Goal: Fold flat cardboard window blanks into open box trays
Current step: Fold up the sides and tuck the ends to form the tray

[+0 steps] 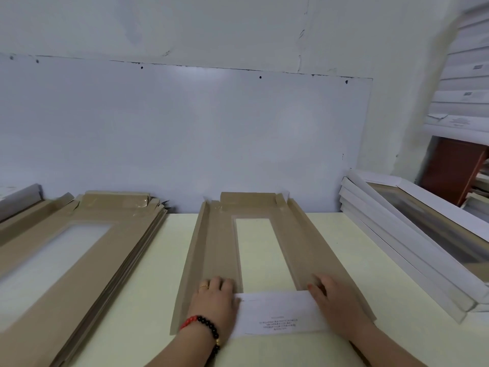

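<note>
A brown cardboard window blank (219, 250) lies lengthwise on the pale yellow table (164, 260), its long side flaps slightly raised and a long window cut in its middle. Its near end flap (277, 313) is folded over and shows a white face with small printed text. My left hand (214, 298), with a ring and a bead bracelet, presses flat on the blank left of that flap. My right hand (333, 300) presses flat on the blank to the flap's right.
A stack of flat brown window blanks (79, 255) lies at the left. White folded trays (412, 242) are piled at the right. A white wall panel (185, 133) stands right behind the table. Shelves with white boxes (465, 83) rise at the far right.
</note>
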The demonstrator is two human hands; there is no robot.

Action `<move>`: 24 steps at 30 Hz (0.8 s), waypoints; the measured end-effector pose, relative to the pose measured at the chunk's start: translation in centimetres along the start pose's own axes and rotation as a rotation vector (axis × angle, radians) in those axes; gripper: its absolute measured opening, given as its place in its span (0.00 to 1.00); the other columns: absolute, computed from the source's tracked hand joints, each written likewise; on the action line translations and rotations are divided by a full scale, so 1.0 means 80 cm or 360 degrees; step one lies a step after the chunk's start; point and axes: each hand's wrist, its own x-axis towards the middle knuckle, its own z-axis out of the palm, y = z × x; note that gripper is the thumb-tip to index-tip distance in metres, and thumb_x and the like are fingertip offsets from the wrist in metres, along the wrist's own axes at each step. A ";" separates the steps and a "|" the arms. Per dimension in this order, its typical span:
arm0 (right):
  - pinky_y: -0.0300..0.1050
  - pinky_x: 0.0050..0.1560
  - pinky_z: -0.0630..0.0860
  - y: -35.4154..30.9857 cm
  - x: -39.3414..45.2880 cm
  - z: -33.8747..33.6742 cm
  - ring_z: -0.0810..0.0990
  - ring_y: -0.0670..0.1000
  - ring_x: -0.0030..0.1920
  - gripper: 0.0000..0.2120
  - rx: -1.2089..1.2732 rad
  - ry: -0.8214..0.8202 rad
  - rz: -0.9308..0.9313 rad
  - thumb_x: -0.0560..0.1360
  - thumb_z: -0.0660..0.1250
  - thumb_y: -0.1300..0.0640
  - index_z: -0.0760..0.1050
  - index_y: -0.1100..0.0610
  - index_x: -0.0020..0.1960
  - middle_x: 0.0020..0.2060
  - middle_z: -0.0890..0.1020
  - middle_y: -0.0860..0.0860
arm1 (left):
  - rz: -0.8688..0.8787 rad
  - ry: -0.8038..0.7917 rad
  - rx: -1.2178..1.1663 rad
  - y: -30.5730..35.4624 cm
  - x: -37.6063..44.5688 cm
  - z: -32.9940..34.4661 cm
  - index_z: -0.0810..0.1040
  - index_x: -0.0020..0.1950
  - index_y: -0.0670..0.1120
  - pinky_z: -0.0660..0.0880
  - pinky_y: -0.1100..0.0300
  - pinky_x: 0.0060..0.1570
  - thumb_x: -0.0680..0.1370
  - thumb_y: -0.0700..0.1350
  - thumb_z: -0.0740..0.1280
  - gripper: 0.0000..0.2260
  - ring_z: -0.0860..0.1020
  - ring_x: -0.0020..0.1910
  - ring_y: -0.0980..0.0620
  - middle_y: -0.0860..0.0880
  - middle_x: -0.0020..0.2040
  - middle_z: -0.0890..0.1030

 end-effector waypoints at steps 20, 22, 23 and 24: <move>0.29 0.47 0.70 -0.045 -0.065 -0.077 0.75 0.36 0.48 0.23 -0.0428 -0.0652 -0.0378 0.67 0.73 0.47 0.75 0.37 0.61 0.46 0.75 0.37 | 0.0322 -0.0592 0.0241 0.034 -0.067 -0.085 0.79 0.55 0.49 0.72 0.58 0.52 0.76 0.46 0.63 0.10 0.77 0.56 0.45 0.46 0.55 0.79; 0.30 0.45 0.70 -0.053 -0.075 -0.072 0.74 0.36 0.45 0.21 -0.0665 -0.0663 -0.0505 0.70 0.70 0.45 0.74 0.38 0.63 0.42 0.77 0.35 | 0.0351 -0.0614 0.0319 0.044 -0.074 -0.079 0.78 0.57 0.48 0.72 0.55 0.54 0.78 0.45 0.59 0.12 0.76 0.58 0.43 0.45 0.58 0.78; 0.33 0.48 0.71 -0.056 -0.079 -0.066 0.76 0.37 0.48 0.21 -0.0745 -0.0621 -0.0589 0.72 0.68 0.44 0.74 0.38 0.64 0.44 0.79 0.36 | 0.0369 -0.0621 0.0333 0.049 -0.076 -0.074 0.77 0.59 0.46 0.72 0.52 0.56 0.79 0.45 0.58 0.12 0.76 0.59 0.42 0.44 0.59 0.78; 0.35 0.50 0.70 -0.060 -0.083 -0.060 0.77 0.41 0.52 0.20 -0.0803 -0.0573 -0.0673 0.73 0.65 0.42 0.74 0.40 0.64 0.49 0.81 0.38 | 0.0392 -0.0623 0.0331 0.055 -0.077 -0.070 0.75 0.60 0.45 0.72 0.50 0.58 0.80 0.46 0.57 0.12 0.75 0.60 0.41 0.42 0.60 0.78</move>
